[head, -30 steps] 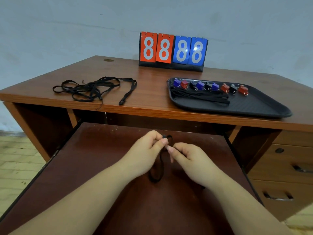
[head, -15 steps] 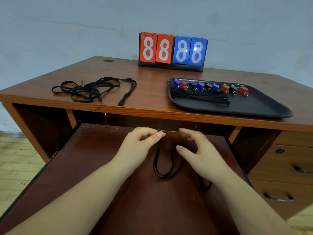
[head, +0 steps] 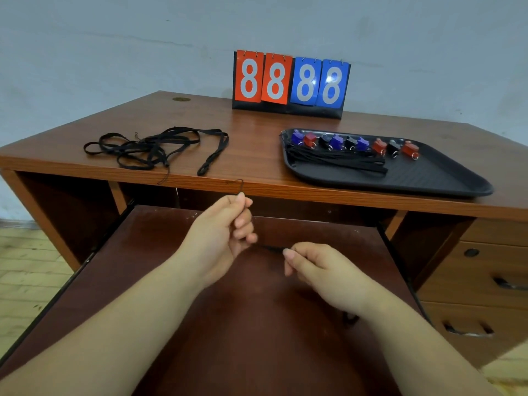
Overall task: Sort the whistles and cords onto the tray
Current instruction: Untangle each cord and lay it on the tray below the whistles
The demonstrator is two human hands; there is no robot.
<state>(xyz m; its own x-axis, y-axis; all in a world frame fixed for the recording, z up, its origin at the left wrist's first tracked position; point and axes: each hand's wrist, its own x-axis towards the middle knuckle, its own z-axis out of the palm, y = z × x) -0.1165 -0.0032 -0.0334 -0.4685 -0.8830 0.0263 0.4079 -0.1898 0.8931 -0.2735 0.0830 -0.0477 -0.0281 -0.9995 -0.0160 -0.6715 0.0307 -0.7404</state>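
The only thing I can read is the flip scoreboard (head: 291,84) with its black base at the far edge of my brown wooden desk (head: 251,144), showing a white 8 on each of four cards, the left two red and the right two blue.

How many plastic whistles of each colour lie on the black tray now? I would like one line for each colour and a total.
Purple plastic whistles: 3
Red plastic whistles: 3
Black plastic whistles: 3
Total: 9 whistles, in one row along the far side of the black plastic tray.
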